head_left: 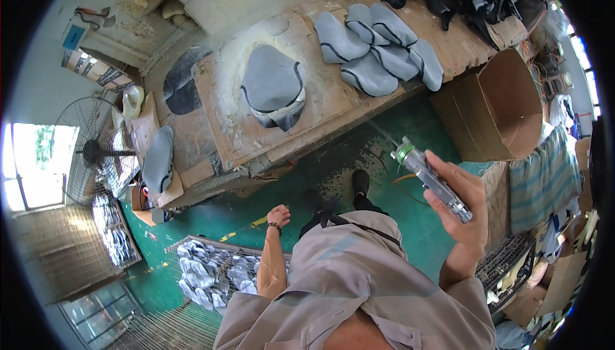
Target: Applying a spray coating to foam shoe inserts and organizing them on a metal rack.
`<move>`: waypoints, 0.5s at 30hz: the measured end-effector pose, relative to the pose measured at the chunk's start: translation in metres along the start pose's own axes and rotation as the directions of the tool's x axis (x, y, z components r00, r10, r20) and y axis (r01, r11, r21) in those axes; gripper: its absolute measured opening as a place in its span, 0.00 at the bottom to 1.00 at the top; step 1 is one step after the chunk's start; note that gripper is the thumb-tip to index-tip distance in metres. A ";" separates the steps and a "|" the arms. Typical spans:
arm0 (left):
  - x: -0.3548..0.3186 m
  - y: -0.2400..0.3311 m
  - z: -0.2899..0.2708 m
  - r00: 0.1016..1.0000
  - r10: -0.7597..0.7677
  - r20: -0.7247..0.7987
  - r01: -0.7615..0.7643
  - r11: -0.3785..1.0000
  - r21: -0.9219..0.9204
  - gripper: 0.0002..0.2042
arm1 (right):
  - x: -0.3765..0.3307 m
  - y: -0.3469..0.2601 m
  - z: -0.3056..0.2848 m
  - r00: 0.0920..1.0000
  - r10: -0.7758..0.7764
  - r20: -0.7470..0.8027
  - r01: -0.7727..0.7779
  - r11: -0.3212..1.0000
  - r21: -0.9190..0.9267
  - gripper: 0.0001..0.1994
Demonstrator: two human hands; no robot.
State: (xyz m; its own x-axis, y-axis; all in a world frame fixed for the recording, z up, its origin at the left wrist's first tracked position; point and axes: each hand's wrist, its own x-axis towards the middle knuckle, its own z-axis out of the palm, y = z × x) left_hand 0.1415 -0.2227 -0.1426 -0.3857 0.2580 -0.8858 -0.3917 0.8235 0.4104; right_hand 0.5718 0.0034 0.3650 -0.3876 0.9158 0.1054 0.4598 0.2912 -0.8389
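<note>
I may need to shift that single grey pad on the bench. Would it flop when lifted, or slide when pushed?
The grey pad looks like soft fabric with a domed middle, so it would probably sag at the edges. It seems light for its size. The cardboard top under it looks rough and powdery, so a push may drag or bunch it.

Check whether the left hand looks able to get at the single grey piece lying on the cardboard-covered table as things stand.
Probably yes. The left hand hangs empty and low by the table edge, and nothing lies between it and the grey piece; it would have to rise and stretch forward. The right hand holds a spray gun.
</note>
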 end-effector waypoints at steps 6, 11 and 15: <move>-0.003 -0.030 -0.001 0.997 -0.070 -0.014 0.071 0.997 0.007 0.12 | 0.025 -0.013 -0.001 0.979 -0.118 0.164 0.114 0.993 0.034 0.34; -0.006 -0.061 -0.005 0.988 -0.147 -0.040 0.147 0.989 0.017 0.11 | 0.025 -0.030 0.001 0.979 -0.097 0.181 0.107 0.993 -0.047 0.35; -0.005 -0.069 -0.006 0.986 -0.165 -0.015 0.165 0.986 -0.032 0.11 | 0.021 -0.038 0.005 0.990 -0.045 0.135 0.051 0.998 -0.044 0.35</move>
State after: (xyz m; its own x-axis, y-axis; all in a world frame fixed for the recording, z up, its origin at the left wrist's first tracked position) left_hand 0.1647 -0.2837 -0.1653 -0.3283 0.1109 -0.9380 -0.4766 0.8380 0.2658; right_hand 0.5426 0.0100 0.3968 -0.5119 0.8561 0.0703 0.4741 0.3499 -0.8080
